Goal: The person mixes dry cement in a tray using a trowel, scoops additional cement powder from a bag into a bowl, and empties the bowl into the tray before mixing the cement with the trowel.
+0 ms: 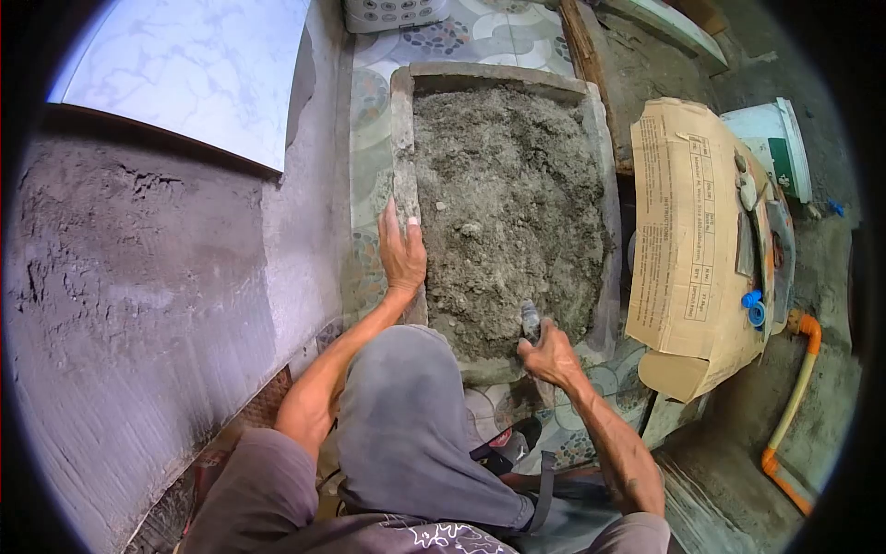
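Observation:
A rectangular box (pixel 403 129) with crusted grey sides holds rough, damp-looking grey mortar (pixel 508 203). On its left rim rests my left hand (pixel 402 249), fingers toward the outer side and thumb on the inner side, gripping the edge. My right hand (pixel 551 355) is closed around a trowel (pixel 530 319) at the box's near right corner. The grey handle end sticks out beyond my fingers over the mortar; the blade is mostly hidden below my hand.
A cardboard sheet (pixel 674 231) stands right of the box, with small tools and blue caps (pixel 754 309) beside it. Farther right are a white bucket (pixel 771 138) and an orange pipe (pixel 784 406). A partly plastered wall (pixel 138 277) rises on the left, above patterned tiles (pixel 369 102).

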